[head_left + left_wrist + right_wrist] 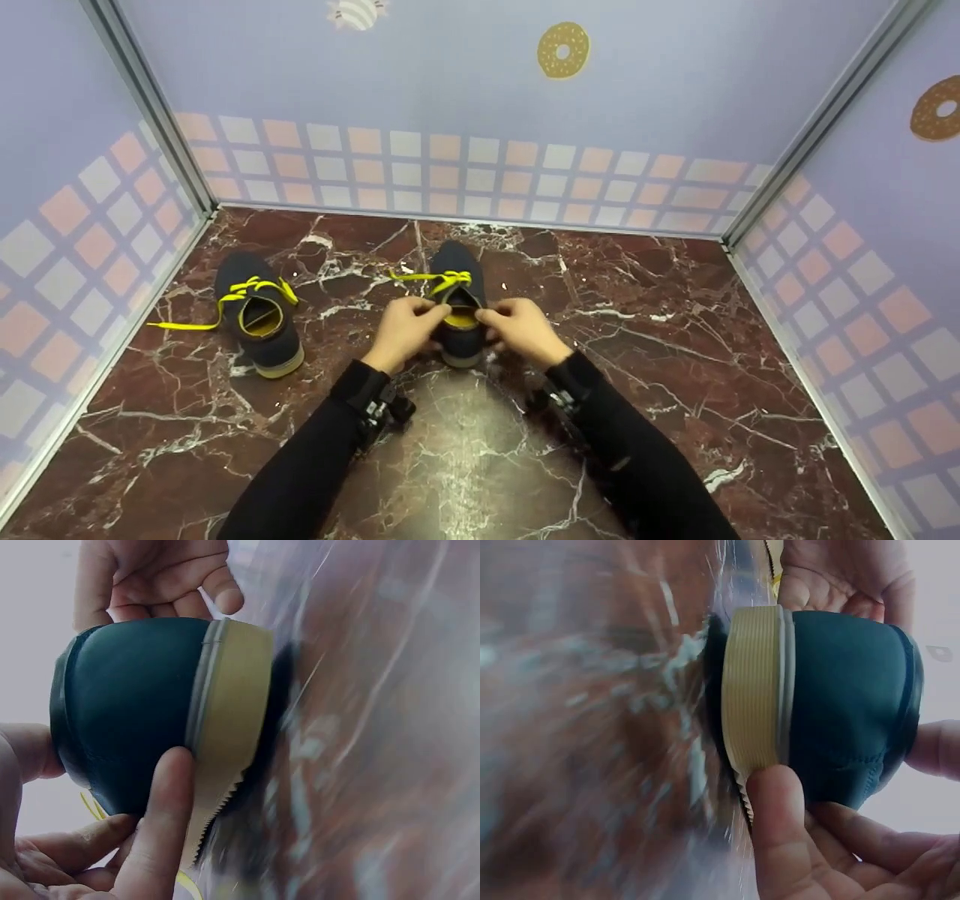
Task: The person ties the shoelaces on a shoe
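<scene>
Held at the heel end between both hands, near the middle of the tabletop (712,390): middle shoe (463,339), with toe pointing at the back panel (660,97) and just short of its lower edge. On the left rim of the opening (459,318), left hand (405,330) pinching, barely parted: thumb tip at the edge, other fingers bent along the side, one fingertip down on the pale sole (240,667). On the right rim, right hand (521,328) in a matching narrow pinch, thumb at the edge, one fingertip on the sole. Contact between heel and tabletop: cannot tell, with a dark strip alongside the sole in both wrist views. Over the instep, yellow laces (454,280), with one strand reaching left.

Across a gap beyond left hand, left shoe (281,343), upright, toe angled toward the back left corner. Also laced in yellow, with a long end trailing over the tabletop to just beside the foot of the left panel (45,97).

Tightest room ahead of the held toe. Between right hand and right panel (885,225), a broad stretch of tabletop, much wider than the strip between left hand and left shoe. Toward the front, black sleeves (292,465) spread apart, with a wedge of tabletop between.
</scene>
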Tool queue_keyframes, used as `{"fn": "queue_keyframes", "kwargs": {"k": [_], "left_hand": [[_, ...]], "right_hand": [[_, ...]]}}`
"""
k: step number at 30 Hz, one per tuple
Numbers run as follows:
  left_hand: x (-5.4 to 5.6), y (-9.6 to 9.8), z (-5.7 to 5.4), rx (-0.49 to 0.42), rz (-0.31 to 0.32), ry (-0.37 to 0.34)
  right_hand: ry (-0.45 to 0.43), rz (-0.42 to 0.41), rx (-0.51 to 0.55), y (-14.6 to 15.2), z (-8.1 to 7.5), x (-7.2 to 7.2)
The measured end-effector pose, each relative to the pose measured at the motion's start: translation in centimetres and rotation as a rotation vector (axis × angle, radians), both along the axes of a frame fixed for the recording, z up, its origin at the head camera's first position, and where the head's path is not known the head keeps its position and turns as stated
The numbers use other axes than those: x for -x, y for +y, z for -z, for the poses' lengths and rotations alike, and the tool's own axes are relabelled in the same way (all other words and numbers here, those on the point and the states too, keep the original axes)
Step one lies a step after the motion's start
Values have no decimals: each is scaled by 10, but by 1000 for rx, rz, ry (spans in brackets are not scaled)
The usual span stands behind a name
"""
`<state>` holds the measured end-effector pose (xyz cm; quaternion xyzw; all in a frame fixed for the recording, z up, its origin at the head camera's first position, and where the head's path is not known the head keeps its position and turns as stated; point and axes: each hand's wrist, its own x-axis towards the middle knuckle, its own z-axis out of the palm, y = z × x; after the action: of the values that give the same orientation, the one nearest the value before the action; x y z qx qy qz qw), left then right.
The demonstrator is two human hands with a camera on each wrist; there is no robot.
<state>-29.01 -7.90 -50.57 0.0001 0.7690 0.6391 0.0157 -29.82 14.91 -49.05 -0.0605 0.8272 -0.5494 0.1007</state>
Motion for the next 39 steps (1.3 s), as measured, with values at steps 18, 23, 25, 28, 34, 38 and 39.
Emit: {"fn": "queue_keyframes", "kwargs": {"k": [18, 23, 25, 28, 34, 38, 39], "left_hand": [[-42, 26, -4, 53, 194, -13], [-51, 27, -3, 66, 235, -37], [-54, 27, -4, 71, 256, -49], [-57, 27, -6, 82, 282, -67], [-63, 25, -11, 45, 361, -127], [-65, 22, -13, 21, 414, -149], [-65, 22, -13, 17, 420, -151]], "right_hand": [[-7, -104, -68, 55, 1, -49], [-95, -234, -40, 66, -3, -51], [-130, -290, -24, 71, -4, -51], [-148, -351, -27, 77, -4, -49], [-127, -442, -107, 85, -8, -47], [-120, -483, -157, 87, -9, -46], [-119, -491, -163, 87, -9, -46]]}}
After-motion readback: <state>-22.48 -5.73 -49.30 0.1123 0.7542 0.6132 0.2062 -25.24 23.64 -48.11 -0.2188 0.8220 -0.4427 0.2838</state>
